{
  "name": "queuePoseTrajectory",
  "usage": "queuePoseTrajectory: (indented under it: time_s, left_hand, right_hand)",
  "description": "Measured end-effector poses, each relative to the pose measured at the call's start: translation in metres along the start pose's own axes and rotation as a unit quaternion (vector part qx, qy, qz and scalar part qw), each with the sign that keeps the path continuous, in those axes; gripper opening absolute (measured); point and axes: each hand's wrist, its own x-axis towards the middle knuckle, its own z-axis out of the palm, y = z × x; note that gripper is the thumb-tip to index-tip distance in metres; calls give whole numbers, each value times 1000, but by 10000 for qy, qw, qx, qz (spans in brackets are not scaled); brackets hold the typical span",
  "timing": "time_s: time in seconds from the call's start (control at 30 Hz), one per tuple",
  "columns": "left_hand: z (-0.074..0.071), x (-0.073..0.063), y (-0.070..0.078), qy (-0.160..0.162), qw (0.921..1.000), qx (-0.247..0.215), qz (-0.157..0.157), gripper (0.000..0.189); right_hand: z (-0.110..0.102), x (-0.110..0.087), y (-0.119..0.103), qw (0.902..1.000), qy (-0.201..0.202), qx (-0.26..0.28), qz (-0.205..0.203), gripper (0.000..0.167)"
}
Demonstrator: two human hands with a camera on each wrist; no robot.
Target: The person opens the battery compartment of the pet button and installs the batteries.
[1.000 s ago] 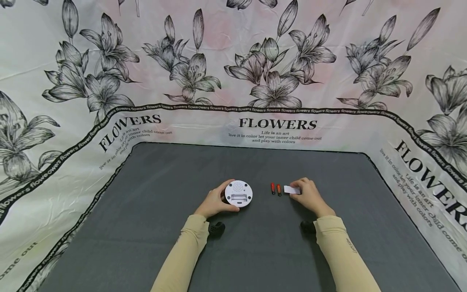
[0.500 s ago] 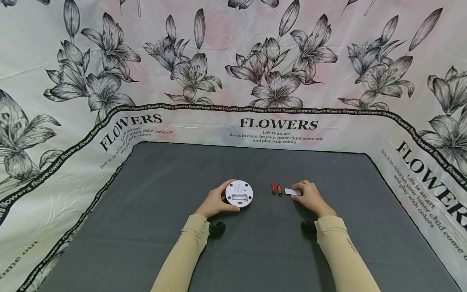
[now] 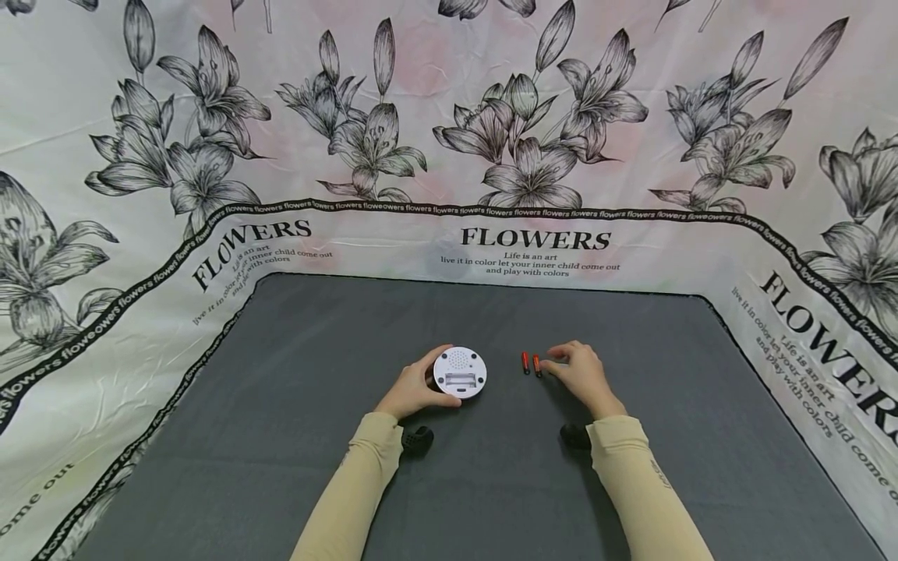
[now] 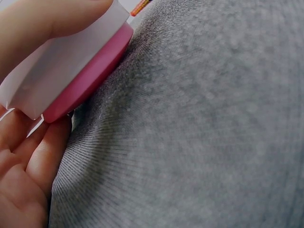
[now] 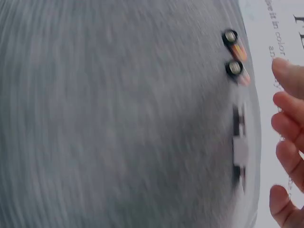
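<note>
My left hand point(image 3: 414, 389) grips the edge of a round white battery-powered device point(image 3: 459, 360), thumb on the near side. Its battery compartment faces up, and no batteries show inside. The left wrist view shows the device's white body point(image 4: 61, 61) and pink lower rim point(image 4: 90, 78). Two red-and-black batteries point(image 3: 525, 363) lie side by side on the cloth. My right hand point(image 3: 578, 372) hovers just right of them, fingers apart and holding nothing. A small white battery cover point(image 5: 241, 149) lies on the cloth in the right wrist view; in the head view the right hand hides it.
A dark grey cloth point(image 3: 337, 335) covers the work surface. Around it runs a white border with printed text, and a flower-patterned sheet point(image 3: 393, 148) rises at the back. Black wrist devices point(image 3: 418, 440) sit under both wrists.
My right hand has let go of the white battery cover and moved left toward the batteries. The left hand and the device have stayed in place.
</note>
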Motion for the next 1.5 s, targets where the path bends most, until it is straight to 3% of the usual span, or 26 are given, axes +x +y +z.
queuePoseTrajectory:
  time_s: [0.4,0.67,0.77,0.87,1.1,1.33,1.5]
  left_hand:
    - [1,0,0,-29,10000,46,70,98]
    - [-3,-11,32,-118,9998,-74,114,92]
    - [-3,-12,35,-150,9999,-1,25,91]
    - [-2,-11,32,-113,9999,-11,74,91]
    - [1,0,1,-31,9999,70,140,96]
    - [-1,1,-2,2,9998,-14,178,96]
    - [-1,1,-1,14,9999,-3,113,97]
  right_hand:
    - [17,2,-11,9975,108,-532,443,24]
    - [18,4,-17,9968,143,-604,510,22]
    - [20,4,-17,9963,106,-592,613,22]
    - [21,5,-17,9958,117,-566,713,19]
    - [20,7,-17,9965,471,-112,686,14]
    - [21,8,-21,9957,580,486,528,15]
    - [26,9,-31,9952,445,861,118,13]
